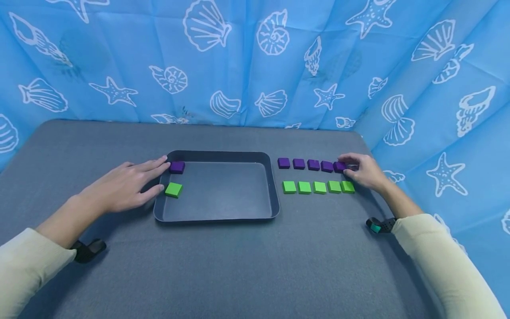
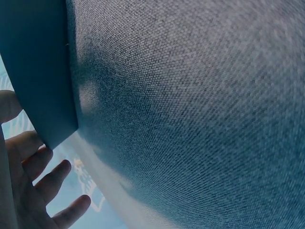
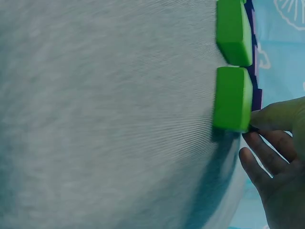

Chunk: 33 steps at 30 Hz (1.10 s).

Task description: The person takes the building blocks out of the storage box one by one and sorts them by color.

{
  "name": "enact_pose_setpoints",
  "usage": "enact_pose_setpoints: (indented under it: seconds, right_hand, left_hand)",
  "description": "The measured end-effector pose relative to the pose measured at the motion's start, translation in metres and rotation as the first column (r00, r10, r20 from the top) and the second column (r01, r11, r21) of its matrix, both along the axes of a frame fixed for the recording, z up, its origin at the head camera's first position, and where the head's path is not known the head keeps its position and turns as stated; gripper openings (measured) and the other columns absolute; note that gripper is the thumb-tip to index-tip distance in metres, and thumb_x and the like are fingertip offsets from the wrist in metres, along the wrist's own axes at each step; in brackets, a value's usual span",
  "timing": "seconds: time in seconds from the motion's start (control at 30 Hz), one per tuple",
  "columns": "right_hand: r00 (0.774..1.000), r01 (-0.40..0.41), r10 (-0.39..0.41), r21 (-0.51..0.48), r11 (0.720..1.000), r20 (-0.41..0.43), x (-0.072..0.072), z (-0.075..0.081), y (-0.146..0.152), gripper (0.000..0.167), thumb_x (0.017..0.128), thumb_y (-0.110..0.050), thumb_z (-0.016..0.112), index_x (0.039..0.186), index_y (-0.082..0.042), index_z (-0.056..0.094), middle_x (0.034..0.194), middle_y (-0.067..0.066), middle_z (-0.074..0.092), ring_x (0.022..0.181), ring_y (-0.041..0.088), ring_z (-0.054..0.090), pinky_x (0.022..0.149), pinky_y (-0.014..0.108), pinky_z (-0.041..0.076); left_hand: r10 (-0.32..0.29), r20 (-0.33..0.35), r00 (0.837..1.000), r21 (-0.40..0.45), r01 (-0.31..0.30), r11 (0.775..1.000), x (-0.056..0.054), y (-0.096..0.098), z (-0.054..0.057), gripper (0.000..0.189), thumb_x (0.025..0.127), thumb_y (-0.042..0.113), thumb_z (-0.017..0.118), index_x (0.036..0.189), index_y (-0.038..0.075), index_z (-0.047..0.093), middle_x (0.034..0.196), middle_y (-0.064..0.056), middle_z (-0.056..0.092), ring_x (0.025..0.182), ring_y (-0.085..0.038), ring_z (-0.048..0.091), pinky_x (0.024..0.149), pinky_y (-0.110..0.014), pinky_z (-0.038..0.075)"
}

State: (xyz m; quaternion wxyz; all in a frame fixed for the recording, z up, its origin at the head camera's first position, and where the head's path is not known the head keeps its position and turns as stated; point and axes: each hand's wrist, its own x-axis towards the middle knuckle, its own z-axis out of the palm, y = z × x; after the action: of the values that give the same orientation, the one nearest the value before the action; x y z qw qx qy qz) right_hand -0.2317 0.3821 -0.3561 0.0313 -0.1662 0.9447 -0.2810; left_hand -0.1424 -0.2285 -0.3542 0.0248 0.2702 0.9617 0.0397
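Observation:
My left hand (image 1: 129, 184) rests at the left side of a dark rectangular tray (image 1: 217, 219), fingers extended and touching its rim. Inside the tray, near that side, lie a purple block (image 1: 177, 167) and, nearer me, a green block (image 1: 173, 190). On the right, my right hand (image 1: 364, 170) pinches the end purple block (image 1: 340, 167) of a row between thumb and fingers. The right wrist view shows the thumb (image 3: 274, 117) beside the end green block (image 3: 232, 99), which hides most of the pinched one.
Right of the tray, several purple blocks (image 1: 299, 164) form the far row and several green blocks (image 1: 304, 188) the near row. Grey cloth covers the table (image 1: 239, 266). A blue shell-print curtain (image 1: 247, 66) hangs behind and along the right side.

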Motion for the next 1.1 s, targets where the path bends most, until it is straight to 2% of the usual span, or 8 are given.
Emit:
enact_pose_setpoints:
  seconds: [0.4, 0.67, 0.93, 1.1]
  right_hand:
    - [0.999, 0.037, -0.038, 0.033, 0.999, 0.012, 0.004, -0.008, 0.002, 0.038, 0.092, 0.006, 0.062, 0.13, 0.007, 0.058, 0.125, 0.032, 0.059, 0.116, 0.048, 0.056, 0.098, 0.062, 0.043]
    - [0.999, 0.04, -0.041, 0.049, 0.998, 0.015, 0.004, -0.005, 0.001, 0.039, 0.091, 0.006, 0.063, 0.13, 0.004, 0.059, 0.126, 0.032, 0.059, 0.118, 0.049, 0.054, 0.1, 0.063, 0.04]
    - [0.996, -0.012, 0.012, 0.0, 1.0, 0.089, 0.0, -0.002, 0.001, 0.044, 0.09, 0.009, 0.063, 0.133, 0.01, 0.054, 0.128, 0.035, 0.057, 0.122, 0.05, 0.053, 0.102, 0.062, 0.041]
    - [0.991, -0.041, 0.04, 0.004, 0.999, 0.129, -0.006, 0.01, -0.002, 0.049, 0.09, 0.004, 0.066, 0.135, 0.012, 0.049, 0.133, 0.035, 0.053, 0.126, 0.05, 0.048, 0.105, 0.064, 0.037]
  left_hand:
    - [0.001, -0.009, 1.0, 0.011, -0.001, 1.0, 0.002, -0.001, 0.001, 0.064, 0.101, 0.038, 0.054, 0.152, 0.003, 0.039, 0.157, -0.021, 0.035, 0.128, -0.043, 0.053, 0.101, -0.069, 0.037]
    - [-0.003, -0.011, 1.0, 0.001, 0.003, 1.0, 0.003, -0.002, 0.002, 0.064, 0.101, 0.038, 0.052, 0.153, 0.003, 0.038, 0.156, -0.022, 0.035, 0.128, -0.044, 0.052, 0.101, -0.068, 0.038]
    - [0.0, -0.014, 1.0, -0.007, 0.0, 1.0, 0.002, -0.001, 0.0, 0.064, 0.101, 0.039, 0.052, 0.152, 0.004, 0.039, 0.157, -0.02, 0.035, 0.127, -0.043, 0.053, 0.101, -0.068, 0.038]
    - [-0.002, -0.012, 1.0, -0.012, 0.002, 1.0, 0.001, 0.0, 0.0, 0.063, 0.101, 0.04, 0.051, 0.153, 0.005, 0.039, 0.157, -0.02, 0.035, 0.128, -0.042, 0.053, 0.101, -0.069, 0.037]
